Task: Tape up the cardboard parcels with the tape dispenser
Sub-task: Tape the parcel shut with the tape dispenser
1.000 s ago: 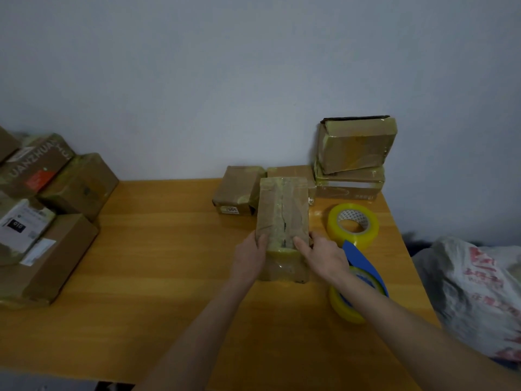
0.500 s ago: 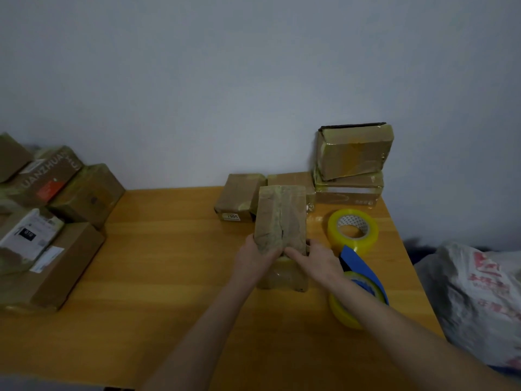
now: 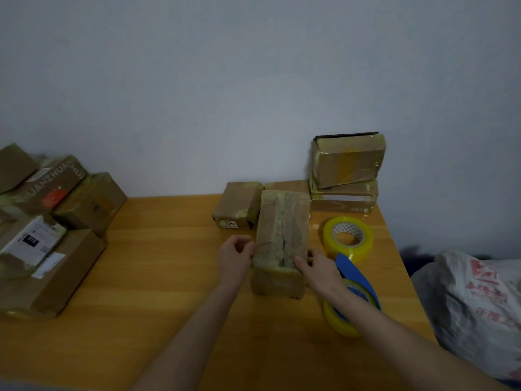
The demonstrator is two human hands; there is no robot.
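Observation:
A long cardboard parcel (image 3: pixel 282 232), wrapped in clear tape with a torn seam on top, lies end-on in the middle of the wooden table (image 3: pixel 158 277). My left hand (image 3: pixel 235 256) is curled against its left side. My right hand (image 3: pixel 320 268) grips its right side, thumb on the top face. The tape dispenser (image 3: pixel 353 280), blue with a yellow roll, lies on the table right behind my right wrist, held by neither hand. Part of it is hidden by my forearm.
A spare yellow tape roll (image 3: pixel 348 238) lies right of the parcel. Two taped boxes (image 3: pixel 346 170) are stacked at the back right, two small ones (image 3: pixel 238 204) behind the parcel. Several boxes (image 3: pixel 50 238) are piled on the left. A plastic bag (image 3: pixel 479 303) sits off the table's right edge.
Both hands slid off the parcel's top near edge and moved apart to its left and right sides. The parcel stayed in place; the dispenser has not moved.

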